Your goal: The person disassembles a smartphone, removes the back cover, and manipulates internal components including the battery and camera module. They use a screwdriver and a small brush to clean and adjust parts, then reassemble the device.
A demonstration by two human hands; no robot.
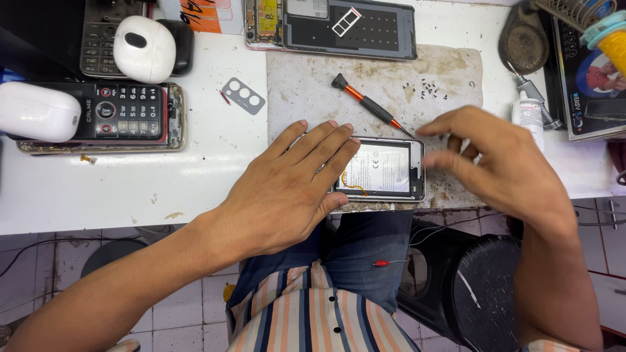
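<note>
Head view: opened phone (385, 168) between both hands.

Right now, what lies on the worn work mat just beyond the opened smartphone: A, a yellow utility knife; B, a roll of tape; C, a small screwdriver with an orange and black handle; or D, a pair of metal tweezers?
C: a small screwdriver with an orange and black handle lies slanted on the worn work mat, its tip near the opened smartphone that the left hand presses flat.

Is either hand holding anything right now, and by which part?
Nothing is gripped. The left hand lies flat on the opened phone, pinning its left end; the right hand hovers by its right edge, fingers empty.
</note>
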